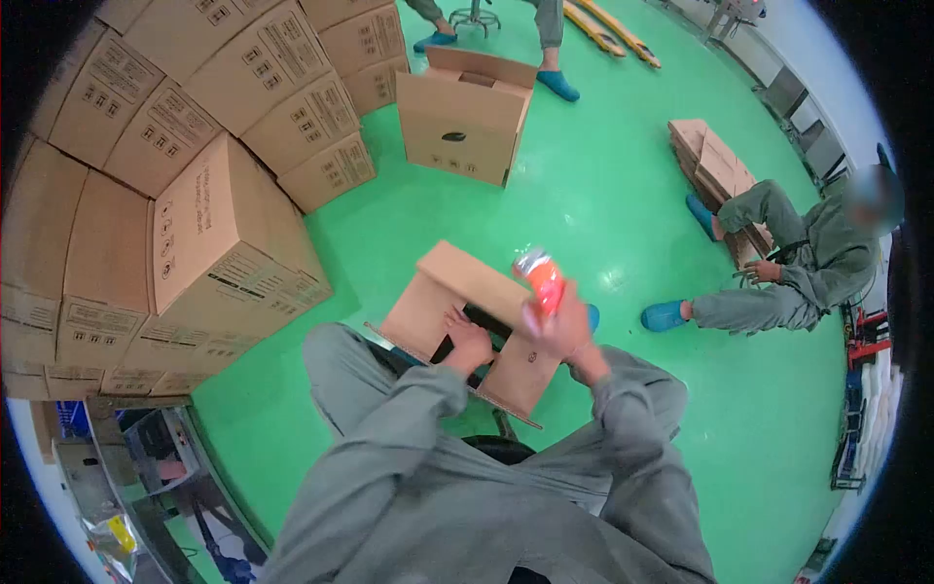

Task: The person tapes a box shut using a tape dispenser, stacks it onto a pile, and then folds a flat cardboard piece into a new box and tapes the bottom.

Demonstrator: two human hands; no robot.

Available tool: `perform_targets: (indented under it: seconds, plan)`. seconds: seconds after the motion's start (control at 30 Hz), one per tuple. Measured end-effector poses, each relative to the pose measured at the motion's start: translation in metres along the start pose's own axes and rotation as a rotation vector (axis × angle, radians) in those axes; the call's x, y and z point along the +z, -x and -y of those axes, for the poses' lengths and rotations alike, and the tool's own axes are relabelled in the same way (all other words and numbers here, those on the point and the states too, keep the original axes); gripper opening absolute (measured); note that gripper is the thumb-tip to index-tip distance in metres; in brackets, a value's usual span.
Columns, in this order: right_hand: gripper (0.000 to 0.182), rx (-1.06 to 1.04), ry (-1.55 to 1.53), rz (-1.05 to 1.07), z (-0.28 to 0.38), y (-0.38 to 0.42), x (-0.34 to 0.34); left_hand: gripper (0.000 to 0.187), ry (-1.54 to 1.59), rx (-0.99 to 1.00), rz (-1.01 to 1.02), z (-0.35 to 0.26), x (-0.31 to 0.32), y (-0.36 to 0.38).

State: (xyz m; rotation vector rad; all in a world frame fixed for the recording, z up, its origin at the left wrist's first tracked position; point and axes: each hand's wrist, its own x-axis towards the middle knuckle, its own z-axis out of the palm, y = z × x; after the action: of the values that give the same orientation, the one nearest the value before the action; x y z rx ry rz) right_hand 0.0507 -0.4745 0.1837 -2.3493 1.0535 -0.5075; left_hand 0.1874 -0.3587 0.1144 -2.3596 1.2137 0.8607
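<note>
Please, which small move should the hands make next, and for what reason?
Perhaps the left hand should fold the far flap of the carton inward: a dark gap shows in the carton's top, the left hand is right at it, and the right hand is occupied, holding a blurred orange object.

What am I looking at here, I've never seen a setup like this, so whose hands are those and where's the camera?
There's no machine: one camera on a person's head looks forward and down at their bare hands. The left hand rests at the opening of a cardboard box between their knees. The right hand holds an orange thing, too blurred to name. On the green floor stand stacked boxes to the left and another open box ahead. Off to the right, a seated co-worker is near some folded cardboard.
</note>
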Motion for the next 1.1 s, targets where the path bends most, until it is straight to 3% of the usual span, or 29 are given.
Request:
perform_targets:
  seconds: [0.03, 0.1, 0.17, 0.23, 0.3, 0.37, 0.43, 0.57, 0.67, 0.8, 0.87, 0.9, 0.97, 1.1]
  plan:
    - [0.061, 0.008, 0.017, 0.078, -0.011, 0.020, 0.022, 0.085, 0.099, 0.148, 0.021, 0.016, -0.010, 0.021]
    - [0.065, -0.088, -0.010, -0.002, -0.035, 0.033, 0.050, 0.070, 0.593, 0.010, 0.017, 0.065, -0.055, 0.084]
    - [0.069, -0.162, -0.034, -0.056, -0.047, 0.043, 0.065, 0.060, 0.390, 0.152, -0.846, 0.114, 0.011, 0.073]
    - [0.073, -0.117, 0.052, 0.003, -0.039, 0.031, 0.064, 0.054, 0.446, 0.302, -0.950, 0.123, 0.015, 0.050]
    - [0.073, -0.151, 0.045, 0.040, -0.030, 0.021, 0.059, 0.059, 0.434, 0.258, -0.944, 0.096, -0.005, -0.003]
    - [0.076, -0.257, -0.023, -0.034, -0.028, 0.017, 0.057, 0.062, 0.417, 0.249, -0.947, 0.072, 0.014, -0.076]
    - [0.080, -0.356, 0.033, 0.040, -0.030, 0.003, 0.044, 0.062, 0.399, 0.253, -0.936, 0.069, 0.005, -0.095]
    - [0.088, -0.497, 0.013, 0.129, -0.015, 0.020, 0.048, 0.061, 0.356, 0.250, -0.874, 0.072, 0.008, -0.096]
    - [0.087, -0.393, -0.006, 0.168, -0.031, 0.038, 0.091, 0.062, 0.391, 0.291, -0.885, 0.074, 0.017, -0.108]
    - [0.088, -0.365, 0.049, 0.198, -0.023, 0.045, 0.091, 0.053, 0.402, 0.249, -1.015, 0.075, 0.001, -0.101]
    - [0.089, -0.365, 0.059, 0.208, -0.021, 0.032, 0.089, 0.053, 1.065, 0.183, -0.596, 0.082, -0.032, -0.091]
    - [0.089, -0.381, 0.086, 0.221, -0.018, 0.032, 0.086, 0.053, 1.072, 0.180, -0.597, 0.081, -0.033, -0.094]
    - [0.089, -0.408, 0.113, 0.250, -0.012, 0.035, 0.083, 0.058, 1.094, 0.157, -0.018, 0.076, -0.035, -0.099]
    - [0.088, -0.387, 0.114, 0.269, -0.001, 0.029, 0.076, 0.063, 1.020, 0.327, -0.155, 0.062, -0.026, -0.096]
